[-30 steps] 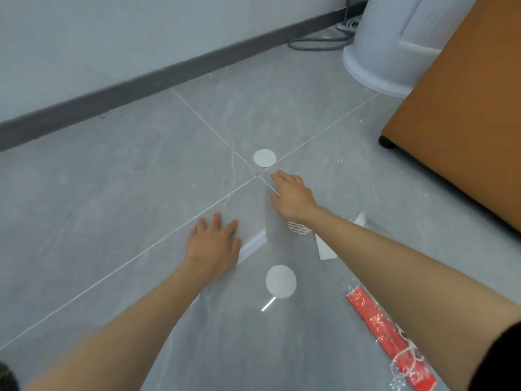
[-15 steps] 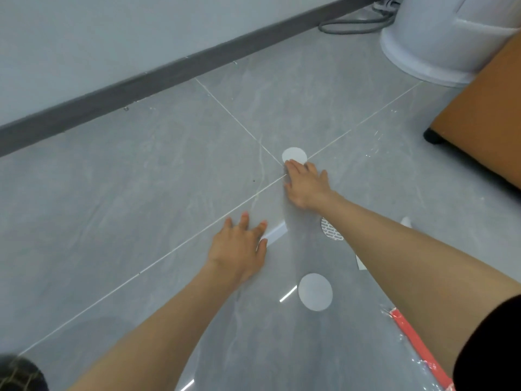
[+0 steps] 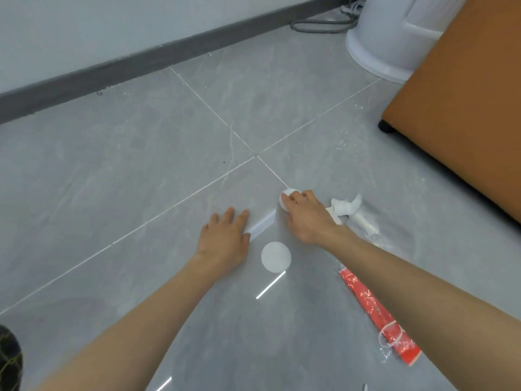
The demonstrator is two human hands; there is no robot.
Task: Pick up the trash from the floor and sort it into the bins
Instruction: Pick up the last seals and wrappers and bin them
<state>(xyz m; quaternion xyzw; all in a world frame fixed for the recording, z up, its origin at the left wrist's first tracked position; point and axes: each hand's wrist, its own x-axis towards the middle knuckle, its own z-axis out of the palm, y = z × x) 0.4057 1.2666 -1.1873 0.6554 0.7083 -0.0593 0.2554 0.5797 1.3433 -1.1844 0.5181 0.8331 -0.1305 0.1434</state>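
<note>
Red wrapper (image 3: pixel 375 311) lies flat, long axis diagonal, far end toward right hand (image 3: pixel 307 218).

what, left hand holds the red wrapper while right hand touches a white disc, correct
No: the head view shows the left hand flat, holding nothing, the red wrapper apart beside the right forearm. The right hand does touch a white disc.

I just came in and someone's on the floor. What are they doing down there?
A person is picking trash off the grey floor. Their right hand pinches a small white disc, while the left hand rests flat on the floor. A second white disc, a crumpled tissue and a red wrapper lie nearby, not yet picked up.
</note>
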